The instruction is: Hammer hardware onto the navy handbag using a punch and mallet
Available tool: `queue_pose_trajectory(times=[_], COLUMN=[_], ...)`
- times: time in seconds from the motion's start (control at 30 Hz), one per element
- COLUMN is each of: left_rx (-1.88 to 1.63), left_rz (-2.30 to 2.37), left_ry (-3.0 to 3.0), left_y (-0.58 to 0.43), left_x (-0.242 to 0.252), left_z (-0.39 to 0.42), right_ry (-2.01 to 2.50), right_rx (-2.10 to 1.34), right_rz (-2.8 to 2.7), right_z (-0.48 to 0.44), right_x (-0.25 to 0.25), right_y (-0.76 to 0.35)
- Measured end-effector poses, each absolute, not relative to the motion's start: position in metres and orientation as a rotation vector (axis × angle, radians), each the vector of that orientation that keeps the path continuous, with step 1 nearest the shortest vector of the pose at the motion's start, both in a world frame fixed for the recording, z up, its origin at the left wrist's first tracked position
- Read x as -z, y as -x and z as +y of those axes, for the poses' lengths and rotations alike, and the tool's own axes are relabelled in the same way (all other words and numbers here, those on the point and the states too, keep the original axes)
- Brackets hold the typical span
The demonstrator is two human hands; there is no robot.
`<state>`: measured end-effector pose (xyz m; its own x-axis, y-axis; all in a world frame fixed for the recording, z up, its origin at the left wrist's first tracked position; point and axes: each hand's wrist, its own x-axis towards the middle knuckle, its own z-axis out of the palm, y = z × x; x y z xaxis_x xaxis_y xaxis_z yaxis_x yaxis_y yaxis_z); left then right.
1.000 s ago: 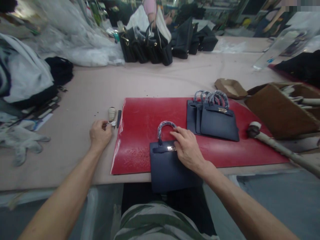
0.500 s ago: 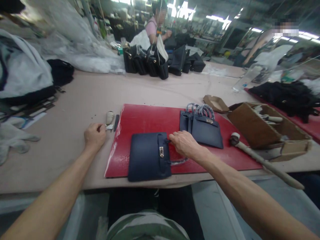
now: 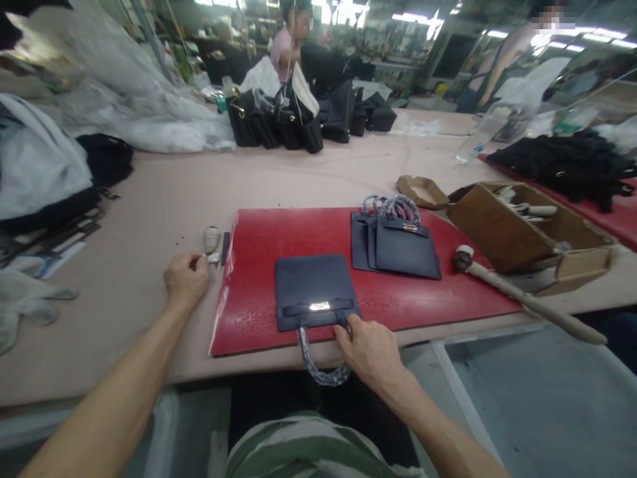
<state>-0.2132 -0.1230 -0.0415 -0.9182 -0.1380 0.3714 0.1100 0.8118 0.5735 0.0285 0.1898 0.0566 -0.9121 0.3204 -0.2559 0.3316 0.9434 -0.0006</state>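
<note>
As our right hand (image 3: 372, 348) grips the navy bag (image 3: 313, 280) by the table's (image 3: 273, 179) front edge, our left hand (image 3: 186, 279) curls leftward, contents unclear.

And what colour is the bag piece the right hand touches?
The bag piece is dark blue; it shows best in the head view.

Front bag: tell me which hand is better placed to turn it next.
Right, I'd judge: the right hand holds the front bag at one end of its handle, while the left hand is beside the wrapped tool.
</note>
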Motion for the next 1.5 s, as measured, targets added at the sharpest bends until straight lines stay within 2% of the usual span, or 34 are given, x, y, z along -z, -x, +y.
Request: queue_pose_trajectory(times=[0.17,0.3,0.4,0.67,1.17,1.5], left_rx=[0.805,0.757,0.737,0.759,0.734,0.793], left_rz=[-2.614,-2.649,-2.664,-2.671,-2.671,-2.670], left_ry=[-0.019,0.012,0.010,-0.002,0.006,0.007], left_y=[0.216,0.215,0.215,0.216,0.216,0.210], left_x=[0.043,0.042,0.041,0.046,0.047,0.042], left_z=[-0.124,-0.123,-0.122,-0.126,-0.125,-0.122], right_ry=[-0.379,0.207,0.388,0.289,0.153,0.058], right_rx=[0.126,0.461,0.500,0.309,0.096,0.242], right_rz=[3.030,3.197,3.117,3.049,3.127,3.073], right_z=[0.198,0.196,0.196,0.225,0.210,0.203], right_x=[-0.065,-0.050,-0.030,-0.024,-0.024,-0.034], right_y=[-0.022,-0.002,0.008,-0.005,-0.015,-0.018])
